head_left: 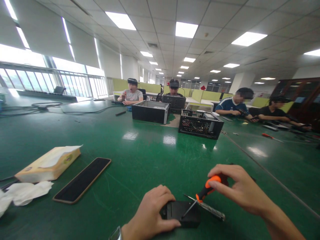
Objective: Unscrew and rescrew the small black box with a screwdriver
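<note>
Near on the shiny green table (140,160), under lit ceiling panels (186,30), the left hand (152,210) clasps a black box (178,209), the right hand (236,189) a screwdriver (206,189).

Black rectangular box (191,215) is lying flat near 5:30 in view, long side running roughly 9-to-3. Orange-and-black screwdriver (204,192) is slanting over it, handle pointing to about 1:30, metal shaft running down toward 7:30, tip appearing to touch the box's top face.
</note>
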Action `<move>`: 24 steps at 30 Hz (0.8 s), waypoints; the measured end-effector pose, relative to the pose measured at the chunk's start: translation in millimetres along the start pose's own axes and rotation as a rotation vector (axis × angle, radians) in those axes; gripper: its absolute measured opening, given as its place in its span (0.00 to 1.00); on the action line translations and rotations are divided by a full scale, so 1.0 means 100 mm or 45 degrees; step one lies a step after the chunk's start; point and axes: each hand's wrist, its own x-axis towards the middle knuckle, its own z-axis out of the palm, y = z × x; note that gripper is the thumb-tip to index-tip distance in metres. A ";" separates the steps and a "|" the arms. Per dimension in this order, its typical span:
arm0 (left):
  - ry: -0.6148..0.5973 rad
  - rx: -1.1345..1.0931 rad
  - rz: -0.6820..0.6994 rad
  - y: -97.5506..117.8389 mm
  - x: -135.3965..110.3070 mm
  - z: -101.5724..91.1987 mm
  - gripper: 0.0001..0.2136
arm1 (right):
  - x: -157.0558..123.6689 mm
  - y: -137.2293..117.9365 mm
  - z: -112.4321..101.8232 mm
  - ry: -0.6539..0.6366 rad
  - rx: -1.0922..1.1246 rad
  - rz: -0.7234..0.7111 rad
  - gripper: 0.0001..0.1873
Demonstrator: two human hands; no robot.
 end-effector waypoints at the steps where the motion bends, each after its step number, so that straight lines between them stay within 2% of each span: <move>1: 0.000 0.001 -0.001 0.00 0.00 0.00 0.26 | 0.00 -0.01 -0.01 -0.005 0.005 -0.011 0.11; 6: 0.006 0.013 0.010 0.00 0.01 0.01 0.26 | -0.04 -0.08 -0.04 -0.109 0.075 -0.174 0.05; 9: 0.000 0.016 0.013 0.00 0.01 0.01 0.27 | -0.09 -0.13 -0.04 -0.065 -0.005 -0.240 0.04; 12: -0.015 0.021 0.016 0.01 0.02 -0.01 0.28 | -0.13 -0.15 -0.04 0.001 -0.122 -0.244 0.08; 15: -0.007 0.031 0.015 0.02 0.01 -0.01 0.28 | -0.15 -0.19 -0.08 -0.047 -0.124 -0.277 0.09; 20: 0.012 0.054 0.020 0.03 0.02 0.00 0.27 | -0.17 -0.25 -0.14 -0.154 -0.116 -0.187 0.07; 24: 0.023 0.063 0.027 0.02 0.02 0.00 0.25 | -0.16 -0.10 -0.16 -0.157 -0.024 -0.118 0.11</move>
